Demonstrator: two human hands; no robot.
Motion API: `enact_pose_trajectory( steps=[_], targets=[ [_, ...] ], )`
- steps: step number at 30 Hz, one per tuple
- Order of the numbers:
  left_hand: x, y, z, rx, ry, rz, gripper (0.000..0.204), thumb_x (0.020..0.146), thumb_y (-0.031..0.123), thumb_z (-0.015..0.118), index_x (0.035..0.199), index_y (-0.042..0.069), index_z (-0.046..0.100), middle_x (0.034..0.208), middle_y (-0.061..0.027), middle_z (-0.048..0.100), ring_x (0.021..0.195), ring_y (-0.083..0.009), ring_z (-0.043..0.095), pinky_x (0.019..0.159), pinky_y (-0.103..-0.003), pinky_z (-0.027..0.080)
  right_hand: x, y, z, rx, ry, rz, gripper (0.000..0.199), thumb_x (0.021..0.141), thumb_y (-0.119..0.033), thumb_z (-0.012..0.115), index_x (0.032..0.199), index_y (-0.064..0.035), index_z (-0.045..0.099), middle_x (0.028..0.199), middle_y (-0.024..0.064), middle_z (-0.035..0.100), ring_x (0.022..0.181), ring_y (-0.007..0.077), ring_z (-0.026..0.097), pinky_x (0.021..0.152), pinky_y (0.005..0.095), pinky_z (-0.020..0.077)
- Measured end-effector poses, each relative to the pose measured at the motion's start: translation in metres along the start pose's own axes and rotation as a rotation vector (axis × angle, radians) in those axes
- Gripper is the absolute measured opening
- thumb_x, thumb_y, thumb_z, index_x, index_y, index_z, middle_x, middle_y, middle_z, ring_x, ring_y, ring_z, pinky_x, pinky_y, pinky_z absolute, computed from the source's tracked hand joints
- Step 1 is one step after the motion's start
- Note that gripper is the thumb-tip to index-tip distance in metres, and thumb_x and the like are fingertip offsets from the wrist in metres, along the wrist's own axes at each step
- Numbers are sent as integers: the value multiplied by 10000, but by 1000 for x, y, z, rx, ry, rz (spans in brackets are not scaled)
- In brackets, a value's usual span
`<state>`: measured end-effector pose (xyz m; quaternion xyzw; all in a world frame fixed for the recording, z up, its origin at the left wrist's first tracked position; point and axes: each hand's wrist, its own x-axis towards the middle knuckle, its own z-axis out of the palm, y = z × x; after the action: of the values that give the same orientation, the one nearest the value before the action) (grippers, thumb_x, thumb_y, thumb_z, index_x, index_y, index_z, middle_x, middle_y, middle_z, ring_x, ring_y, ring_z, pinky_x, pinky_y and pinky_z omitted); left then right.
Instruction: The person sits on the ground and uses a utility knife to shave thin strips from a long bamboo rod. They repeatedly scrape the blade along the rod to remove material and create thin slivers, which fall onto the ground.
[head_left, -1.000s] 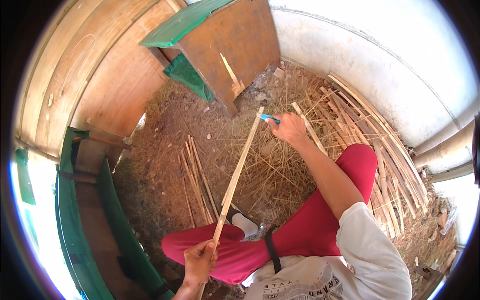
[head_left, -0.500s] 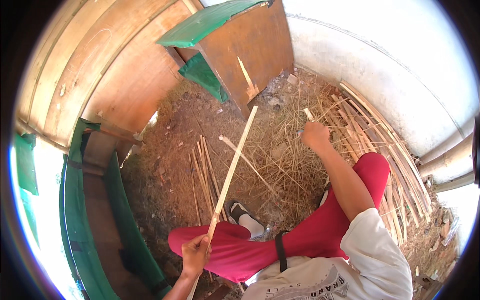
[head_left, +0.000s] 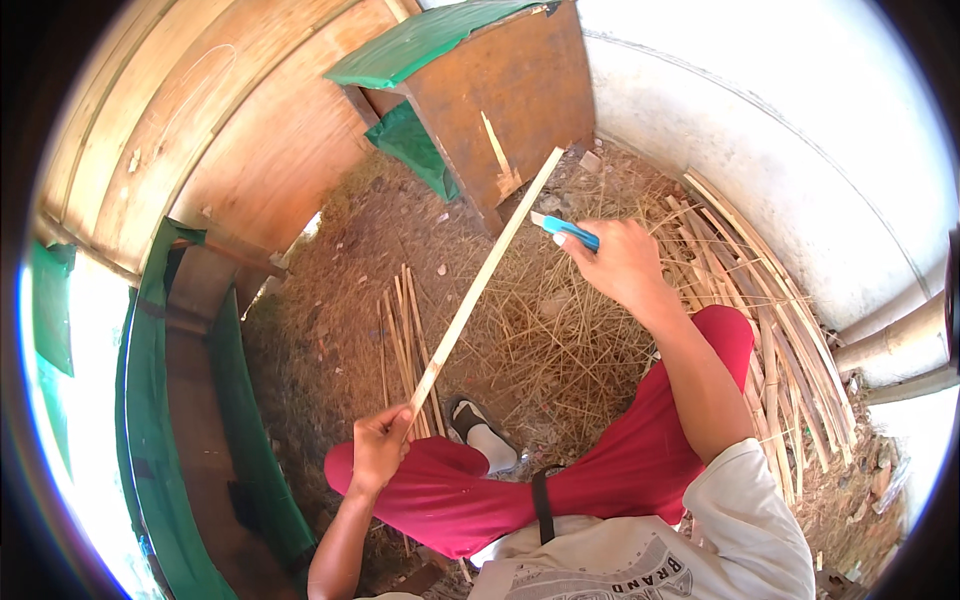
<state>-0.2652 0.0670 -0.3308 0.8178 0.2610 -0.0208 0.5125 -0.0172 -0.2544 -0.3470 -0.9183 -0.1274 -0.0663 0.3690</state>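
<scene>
My left hand (head_left: pixel 380 448), resting above my bent knee, is closed round the lower part of a long pale bamboo strip (head_left: pixel 478 288). The strip slants up and to the right, its far end free in the air. In my right hand (head_left: pixel 622 262) is a blue box cutter (head_left: pixel 578 235), gripped with its blade pointing left. The blade tip appears just right of the strip's upper part; whether it touches I cannot tell.
Several thin strips (head_left: pixel 405 345) lie on the dirt ahead of my left knee. Shavings (head_left: pixel 560 345) cover the ground between my legs. A stack of longer strips (head_left: pixel 790 310) lies right, along a white wall. A brown wooden box (head_left: pixel 500 110) with green covering stands ahead; green-edged troughs (head_left: pixel 190 440) stand left.
My right hand has come nearer the strip, and the box cutter now shows clearly. The strip's far end has swung up and right. A thin sliver seen beside the strip is gone from there.
</scene>
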Motion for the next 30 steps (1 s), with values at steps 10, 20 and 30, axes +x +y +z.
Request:
enact_pose_trajectory(
  steps=[10, 20, 30],
  targets=[
    [34, 38, 15, -157, -183, -40, 238, 1020, 171, 595, 1098, -32, 691, 634, 26, 525, 482, -29, 408, 407, -221, 307, 8, -1, 20, 318, 72, -251, 370, 859, -363, 778, 879, 5, 747, 677, 156, 639, 549, 257, 584, 553, 397, 474],
    [82, 72, -10, -260, -553, -265, 479, 1042, 423, 506, 1223, -4, 629, 655, 73, 397, 513, -28, 335, 436, -196, 261, 18, -1, 12, 420, 4, 51, 333, 895, -318, 743, 876, 14, 737, 569, 116, 545, 509, 196, 500, 529, 375, 409],
    [110, 105, -11, -34, -602, -177, 607, 991, 541, 528, 1191, -19, 653, 664, 75, 419, 484, -23, 327, 428, -196, 271, 22, 4, 12, 465, -16, 98, 321, 915, -318, 733, 927, 1, 764, 543, 12, 491, 500, 97, 419, 485, 320, 338]
  ],
)
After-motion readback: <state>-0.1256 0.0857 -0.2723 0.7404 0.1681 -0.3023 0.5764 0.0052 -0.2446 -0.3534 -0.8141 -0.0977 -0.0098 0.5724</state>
